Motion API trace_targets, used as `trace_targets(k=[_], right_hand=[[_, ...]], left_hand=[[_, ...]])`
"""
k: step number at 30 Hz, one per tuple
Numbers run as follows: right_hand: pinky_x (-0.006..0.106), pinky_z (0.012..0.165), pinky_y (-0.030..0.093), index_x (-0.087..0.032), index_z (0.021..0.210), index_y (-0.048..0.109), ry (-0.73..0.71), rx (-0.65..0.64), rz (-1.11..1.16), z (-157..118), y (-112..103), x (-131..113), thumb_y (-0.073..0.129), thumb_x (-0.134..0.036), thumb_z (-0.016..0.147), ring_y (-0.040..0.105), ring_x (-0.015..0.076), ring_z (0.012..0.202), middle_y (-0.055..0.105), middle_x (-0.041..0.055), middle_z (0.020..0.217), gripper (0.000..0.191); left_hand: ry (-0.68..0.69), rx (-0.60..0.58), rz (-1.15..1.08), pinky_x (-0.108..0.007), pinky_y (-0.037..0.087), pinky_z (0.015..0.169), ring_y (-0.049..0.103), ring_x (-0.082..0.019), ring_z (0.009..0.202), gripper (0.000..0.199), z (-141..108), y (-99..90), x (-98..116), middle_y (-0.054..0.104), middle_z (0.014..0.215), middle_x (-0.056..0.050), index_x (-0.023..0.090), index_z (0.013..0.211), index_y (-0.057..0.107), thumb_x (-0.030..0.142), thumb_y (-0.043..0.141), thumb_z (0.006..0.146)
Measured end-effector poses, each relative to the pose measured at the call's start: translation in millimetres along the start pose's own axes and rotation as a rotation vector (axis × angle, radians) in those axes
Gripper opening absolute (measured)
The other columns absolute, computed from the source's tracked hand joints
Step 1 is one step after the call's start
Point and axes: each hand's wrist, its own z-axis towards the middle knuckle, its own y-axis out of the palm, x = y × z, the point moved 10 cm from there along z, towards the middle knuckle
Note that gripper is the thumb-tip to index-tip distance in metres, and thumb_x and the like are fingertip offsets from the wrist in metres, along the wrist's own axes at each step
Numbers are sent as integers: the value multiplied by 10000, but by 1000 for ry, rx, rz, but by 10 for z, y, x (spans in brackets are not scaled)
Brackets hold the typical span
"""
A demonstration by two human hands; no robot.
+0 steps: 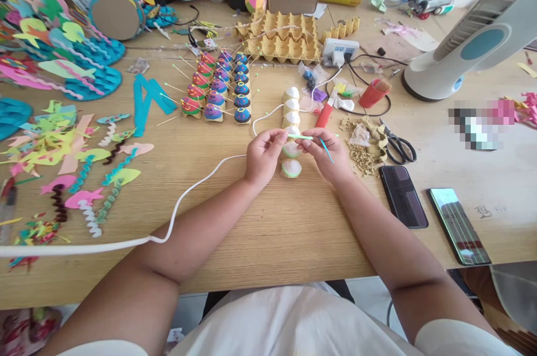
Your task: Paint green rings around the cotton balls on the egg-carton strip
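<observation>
Between my two hands a thin light-green strip [300, 136] is stretched sideways. My left hand [265, 155] pinches its left end between thumb and fingertips. The right part is pinched by my right hand [326, 153], which also has a thin blue stick [326, 150] between its fingers. Under and beyond the hands runs a row of white-topped egg-carton cups [291, 118]. The nearest cup [291, 168] has a light-green rim and a pale filling; the one behind it is partly hidden by my fingers.
Painted cups with pins [217, 87] stand back left, before egg trays [285, 37]. Paper fish and scraps [59, 149] cover the left. To the right are scissors [400, 146], two phones [403, 196], a red cutter [324, 114] and a fan [461, 37]. A white cable [188, 191] crosses my left forearm.
</observation>
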Motion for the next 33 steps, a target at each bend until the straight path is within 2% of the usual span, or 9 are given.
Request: trace_targets(k=[3, 5, 10, 13, 16, 21, 25, 30, 33], right_hand=[[321, 760, 646, -256, 1000, 747, 3, 60, -32, -16, -52, -7, 906, -658, 769, 756, 145, 745, 836, 10, 851, 490], [298, 704, 613, -249, 957, 744, -13, 98, -61, -33, -82, -46, 886, -670, 790, 732, 138, 720, 826, 10, 825, 475], [276, 592, 491, -231, 761, 668, -49, 117, -126, -50, -80, -151, 815, -734, 831, 577, 107, 596, 748, -5, 700, 529], [280, 573, 441, -222, 705, 651, -65, 104, -163, -48, -57, -182, 757, -786, 849, 507, 98, 559, 664, -21, 621, 591], [289, 594, 454, -224, 705, 653, -58, 106, -198, -51, -57, -173, 725, -809, 858, 505, 106, 571, 646, -19, 628, 609], [280, 650, 492, -243, 848, 683, -48, 103, -155, -51, -72, -135, 813, -720, 844, 554, 116, 653, 714, -14, 751, 495], [282, 650, 508, -259, 960, 724, -33, 113, -144, -38, -102, -99, 868, -705, 792, 573, 123, 667, 737, -11, 793, 498], [282, 643, 515, -259, 992, 750, -35, 146, -162, -19, -156, -69, 869, -711, 783, 591, 127, 678, 743, -6, 807, 512], [277, 646, 509, -252, 949, 739, -40, 162, -159, -8, -181, -64, 830, -713, 826, 604, 122, 685, 754, -1, 817, 486]], left_hand=[[-14, -2, -15, -302, 581, 790, 730, -170, 825, 544, -2, 5, -14, 832, 934, -55, 223, 978, 825, 748, 809, 835], [-19, -4, -15, -304, 582, 783, 736, -175, 815, 554, -3, 2, -26, 825, 895, -50, 220, 958, 828, 757, 813, 823], [-17, 8, 81, -311, 565, 755, 709, -172, 740, 582, -1, -45, -57, 761, 733, -19, 221, 761, 765, 780, 702, 910], [-20, 7, 119, -313, 549, 726, 682, -163, 673, 638, 2, -57, -47, 720, 655, -15, 219, 681, 731, 789, 636, 952], [-14, 15, 154, -312, 524, 682, 627, -151, 608, 689, 2, -62, -8, 651, 579, -8, 220, 606, 674, 805, 601, 962], [19, 43, 79, -287, 520, 697, 622, -144, 690, 585, 13, -57, 11, 693, 704, -1, 225, 743, 700, 786, 701, 910], [15, 51, 31, -279, 537, 735, 659, -146, 766, 487, 38, -60, -60, 753, 836, -17, 231, 906, 761, 717, 784, 883], [-15, -7, 1, -295, 578, 793, 726, -162, 845, 430, 68, -10, -123, 805, 944, -41, 237, 1004, 786, 640, 836, 860], [-44, -34, -46, -312, 602, 848, 759, -175, 904, 419, 77, 23, -150, 827, 997, -52, 234, 1029, 791, 590, 879, 824]])
